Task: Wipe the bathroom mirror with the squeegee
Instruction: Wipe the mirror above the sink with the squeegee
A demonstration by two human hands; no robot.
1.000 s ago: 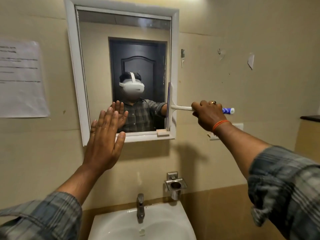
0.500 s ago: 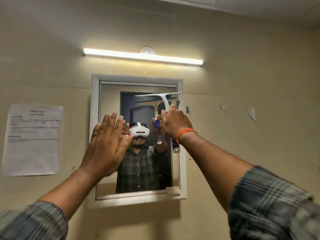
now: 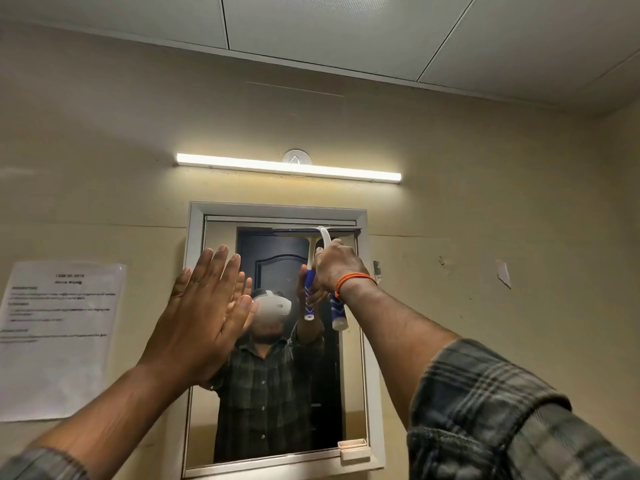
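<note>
A white-framed bathroom mirror [image 3: 375, 393] hangs on the beige wall. My right hand [image 3: 334, 266] grips the squeegee [image 3: 337, 315] by its white and blue handle. The squeegee's blade lies level across the top right of the glass, just under the frame. The handle's blue end sticks out below my fist. My left hand [image 3: 204, 317] is flat, fingers straight and pointing up, at the mirror's left side. Whether its palm touches the glass is unclear. The mirror reflects a person in a plaid shirt and a dark door.
A lit tube light [image 3: 289, 167] runs above the mirror. A printed paper sheet [image 3: 57, 337] is stuck to the wall at the left. A small pale block [image 3: 352, 448] sits on the mirror frame's lower right corner. Scraps of tape [image 3: 503, 273] mark the wall at the right.
My right hand turned the squeegee from upright at the mirror's right edge to level at the top. The view tilted upward, so the sink dropped out of sight. My left hand stayed flat.
</note>
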